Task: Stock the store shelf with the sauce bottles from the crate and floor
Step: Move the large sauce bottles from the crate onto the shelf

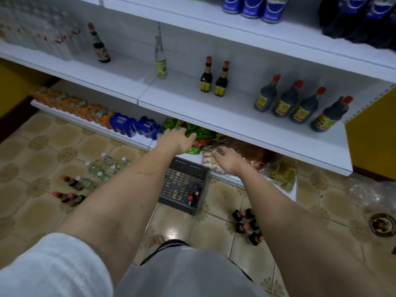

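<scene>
Forearms reach out from a white sleeve (49, 266) and grey shorts (188, 273) over the tiled floor (225, 202), both hands empty. On the floor to the right, a cluster of small dark sauce bottles (248, 226) stands together; to the left, dark red-capped bottles (69, 190) and clear bottles (105, 166) stand in loose groups. Between the arms sits a grey crate (182, 179), with a few red-capped dark bottles (194, 195) in its near right corner. The left hand (177, 139) is spread open, palm down, fingers over the green packets (199, 133) on the bottom shelf; the right hand (226, 159) — loosely open, fingers slightly curled — hovers over the packets (211, 159) just beyond the crate. Neither grips anything. Farther along that bottom shelf lie blue packs (135, 125) and orange packs (85, 108). On the middle shelf (214, 116) above stand four large dark bottles (300, 103) at the right, two small dark bottles (214, 79) near the centre, one clear bottle (160, 58) with a yellow label, and a lone dark bottle (99, 45) at the left — each group well apart. Blue cans (250, 7) sit on the top shelf.
</scene>
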